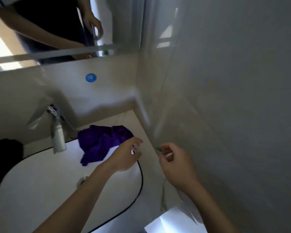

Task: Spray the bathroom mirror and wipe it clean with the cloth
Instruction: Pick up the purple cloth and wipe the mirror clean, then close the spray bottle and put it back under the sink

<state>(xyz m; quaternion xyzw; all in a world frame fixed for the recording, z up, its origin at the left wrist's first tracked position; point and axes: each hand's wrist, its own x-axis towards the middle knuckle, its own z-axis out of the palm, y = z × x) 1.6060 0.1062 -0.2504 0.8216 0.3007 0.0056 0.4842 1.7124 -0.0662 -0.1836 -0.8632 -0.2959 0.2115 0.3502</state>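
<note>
Fingers [163,147] of the right hand [173,163] are curled and pinch a small green thing [158,149], prob. the nozzle or cap of a clear spray bottle; the frame is blurred, so I cannot say for sure what the hand holds. The left hand [124,157] is just beside it, fingers loosely spread, holding nothing, reaching over the rim of the white sink [40,190] toward the purple cloth [101,142]. The cloth lies crumpled on the desk [134,120], partly hanging over the sink edge, right of the tap [57,132]. It looks almost touching the left fingertips, but contact is not clear.

Farther back, the mirror [121,22] is on the wall above a blue sticker [91,77], well apart from both hands. It shows the person's reflection.

Step in hand, as I judge: picking up the tools, i.e. spraying not yet begun. Next move needs the left hand to close on the cloth, then both arms lift up to the mirror w/ the nozzle aimed at the glass.
</note>
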